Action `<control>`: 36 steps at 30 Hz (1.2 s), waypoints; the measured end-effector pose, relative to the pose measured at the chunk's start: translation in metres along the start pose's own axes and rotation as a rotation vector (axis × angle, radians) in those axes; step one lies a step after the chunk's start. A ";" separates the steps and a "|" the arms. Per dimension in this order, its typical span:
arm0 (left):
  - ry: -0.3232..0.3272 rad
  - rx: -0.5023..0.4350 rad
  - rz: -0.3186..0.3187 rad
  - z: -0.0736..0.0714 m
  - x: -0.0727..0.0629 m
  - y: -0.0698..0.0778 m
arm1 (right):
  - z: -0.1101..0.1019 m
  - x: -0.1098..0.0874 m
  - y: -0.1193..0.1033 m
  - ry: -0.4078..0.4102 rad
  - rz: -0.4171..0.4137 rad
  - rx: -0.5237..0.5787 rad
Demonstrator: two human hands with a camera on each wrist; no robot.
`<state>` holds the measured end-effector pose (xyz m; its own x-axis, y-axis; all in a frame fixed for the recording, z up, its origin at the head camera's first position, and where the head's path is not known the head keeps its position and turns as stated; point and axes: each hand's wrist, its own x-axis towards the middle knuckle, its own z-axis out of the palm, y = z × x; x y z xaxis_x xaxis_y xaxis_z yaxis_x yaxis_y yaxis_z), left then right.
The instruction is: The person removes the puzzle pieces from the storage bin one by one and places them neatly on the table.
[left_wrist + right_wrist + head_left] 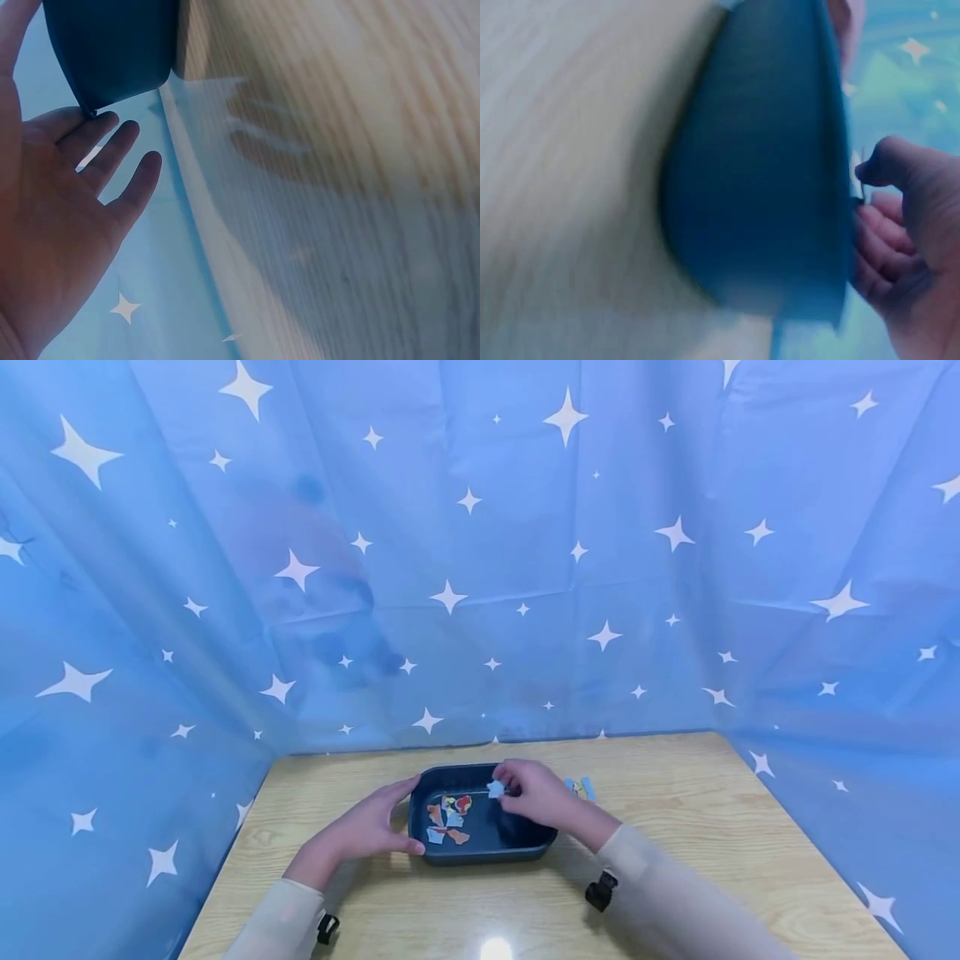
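Observation:
A dark rectangular tray (491, 860) stands on the table, with several irregular puzzle pieces (455, 835) in orange, red, yellow and light blue lying in its left half. My left hand (371, 822) spans the tray's left end, thumb at the near corner and index finger at the far one. The left wrist view shows its fingers (137, 176) spread and fairly straight, some touching the rim. Over the tray's right half, my right hand (532, 792) pinches a light blue puzzle piece (495, 789) between thumb and fingers. The right wrist view is blurred; the piece appears there edge-on.
More pieces (581, 788), light blue and yellow, lie on the table just right of the tray, partly behind my right hand. The wooden table (675, 827) ends at a blue curtain (480, 677) with white stars at the back and sides.

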<state>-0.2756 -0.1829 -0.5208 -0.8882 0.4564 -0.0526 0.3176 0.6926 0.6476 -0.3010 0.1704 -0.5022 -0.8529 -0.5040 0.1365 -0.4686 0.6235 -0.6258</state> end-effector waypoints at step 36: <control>-0.005 0.009 0.016 0.000 0.000 -0.004 | -0.100 -0.060 0.109 0.059 0.080 -0.224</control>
<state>-0.2768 -0.1859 -0.5230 -0.8812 0.4706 -0.0458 0.3352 0.6902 0.6413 -0.3239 0.3286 -0.5015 -0.8981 -0.4161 0.1427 -0.4332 0.7803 -0.4511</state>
